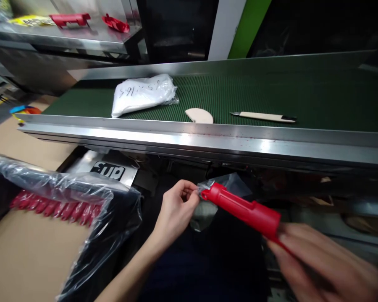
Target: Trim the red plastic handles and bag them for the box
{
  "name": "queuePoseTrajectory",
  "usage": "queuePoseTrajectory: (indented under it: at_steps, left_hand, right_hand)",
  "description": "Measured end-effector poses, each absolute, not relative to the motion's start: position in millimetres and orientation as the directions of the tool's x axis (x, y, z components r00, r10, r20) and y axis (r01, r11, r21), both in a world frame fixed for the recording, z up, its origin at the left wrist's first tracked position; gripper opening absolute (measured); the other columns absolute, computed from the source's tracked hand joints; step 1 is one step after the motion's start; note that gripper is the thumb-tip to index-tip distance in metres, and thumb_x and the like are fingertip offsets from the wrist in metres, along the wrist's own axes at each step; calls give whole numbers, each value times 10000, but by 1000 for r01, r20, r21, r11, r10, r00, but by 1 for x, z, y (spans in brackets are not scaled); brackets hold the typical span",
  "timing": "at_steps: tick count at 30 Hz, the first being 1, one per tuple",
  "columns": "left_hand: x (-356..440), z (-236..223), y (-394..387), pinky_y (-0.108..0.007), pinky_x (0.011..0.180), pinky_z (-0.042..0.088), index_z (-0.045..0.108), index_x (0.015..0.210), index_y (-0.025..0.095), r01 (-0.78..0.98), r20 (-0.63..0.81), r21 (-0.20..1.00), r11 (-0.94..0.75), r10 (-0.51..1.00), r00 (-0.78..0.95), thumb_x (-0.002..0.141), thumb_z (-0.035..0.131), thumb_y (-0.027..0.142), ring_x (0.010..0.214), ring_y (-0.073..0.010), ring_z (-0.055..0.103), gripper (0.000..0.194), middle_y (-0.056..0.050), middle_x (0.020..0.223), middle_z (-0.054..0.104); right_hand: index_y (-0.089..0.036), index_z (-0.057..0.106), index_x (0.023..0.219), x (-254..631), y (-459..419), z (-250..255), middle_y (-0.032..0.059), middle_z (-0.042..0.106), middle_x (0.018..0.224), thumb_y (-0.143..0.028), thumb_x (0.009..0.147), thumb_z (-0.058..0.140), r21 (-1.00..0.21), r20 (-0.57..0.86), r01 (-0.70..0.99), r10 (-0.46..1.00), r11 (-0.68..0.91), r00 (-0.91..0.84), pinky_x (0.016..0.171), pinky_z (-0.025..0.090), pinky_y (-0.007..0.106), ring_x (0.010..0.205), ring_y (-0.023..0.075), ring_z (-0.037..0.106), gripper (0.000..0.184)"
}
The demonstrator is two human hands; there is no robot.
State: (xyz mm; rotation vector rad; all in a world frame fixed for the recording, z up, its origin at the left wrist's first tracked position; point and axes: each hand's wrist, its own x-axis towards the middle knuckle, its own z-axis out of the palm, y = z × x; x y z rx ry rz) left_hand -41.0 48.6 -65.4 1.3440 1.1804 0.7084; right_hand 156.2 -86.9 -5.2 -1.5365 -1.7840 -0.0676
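My right hand (318,260), blurred at the lower right, grips the near end of a red plastic handle (242,208) that points up and left. My left hand (176,207) pinches the edge of a small clear plastic bag (208,205) at the handle's far tip. The bag hangs around and below that tip. Both hands are below the steel edge of the conveyor (208,138).
On the green belt (302,92) lie a white filled plastic bag (141,94), a beige half-round piece (200,115) and a cream-handled knife (264,117). At left a plastic-lined box (69,188) holds several red handles (53,206). More red parts (71,19) sit on a steel shelf behind.
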Motion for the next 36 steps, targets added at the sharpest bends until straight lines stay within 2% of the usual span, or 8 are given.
queuePoseTrajectory:
  at_steps: [3, 5, 12, 18, 22, 26, 31, 36]
  left_hand:
    - [-40, -65, 45, -234, 603, 438, 657, 841, 176, 194, -268, 957, 217, 916, 299, 831, 616, 301, 679, -146, 574, 132, -23, 763, 656]
    - [-40, -64, 44, -242, 612, 450, 664, 849, 168, 160, -282, 957, 243, 912, 299, 835, 620, 321, 692, -156, 587, 160, -37, 765, 663]
    - [-44, -61, 43, -246, 627, 472, 538, 1001, 188, 33, -190, 981, 190, 921, 339, 890, 587, 314, 705, -138, 586, 176, -24, 821, 630]
    - [-57, -63, 40, -253, 737, 440, 511, 1021, 241, 122, 15, 990, -65, 926, 376, 942, 521, 211, 797, -123, 544, 84, 13, 875, 554]
    - [-64, -69, 34, -267, 739, 408, 553, 950, 229, 203, 100, 957, -206, 894, 436, 918, 512, 121, 772, -129, 515, 120, 9, 859, 547]
    - [-69, -79, 25, -261, 807, 419, 551, 984, 248, 209, 166, 944, -255, 915, 369, 899, 528, 86, 852, -134, 554, 185, 9, 914, 572]
    - [-65, -98, 10, -245, 818, 466, 514, 1016, 245, 179, 88, 977, -119, 982, 170, 929, 542, 155, 884, -133, 589, 129, 2, 947, 583]
    - [-58, -110, -4, -245, 735, 499, 487, 966, 217, 135, -13, 991, -3, 993, 118, 939, 538, 194, 782, -133, 605, 62, 0, 866, 580]
  right_hand:
    - [-139, 673, 976, 147, -80, -3, 47, 688, 898, -28, 820, 666, -240, 582, 872, 782, 427, -223, 859, 488, 305, 878, 159, 628, 192]
    - [-109, 672, 1008, 147, -75, -4, 88, 700, 929, -32, 846, 632, -186, 521, 853, 785, 488, -336, 820, 491, 329, 911, 190, 634, 184]
    - [-64, 644, 1105, 151, -70, -25, 199, 675, 1106, -9, 900, 480, -131, 443, 819, 772, 559, -456, 812, 509, 420, 1042, 295, 622, 268]
    - [-44, 662, 994, 146, -57, -33, 190, 703, 984, -13, 918, 405, -111, 423, 745, 710, 657, -563, 757, 529, 430, 913, 293, 650, 270]
    - [-54, 668, 1003, 135, -52, -45, 172, 713, 939, 0, 889, 452, -253, 445, 754, 765, 606, -465, 701, 540, 404, 835, 276, 669, 250]
    - [-125, 622, 1029, 115, -54, -60, 93, 712, 879, -12, 854, 576, -487, 502, 764, 851, 423, -151, 697, 554, 338, 778, 207, 677, 213]
    - [-161, 539, 1066, 79, -55, -73, 61, 718, 875, -71, 962, 456, -816, 295, 571, 914, 90, 278, 585, 570, 206, 695, 131, 704, 161]
    - [-166, 530, 1071, 62, -57, -96, 67, 725, 883, -97, 981, 412, -875, 224, 483, 913, 34, 342, 565, 571, 214, 696, 142, 711, 163]
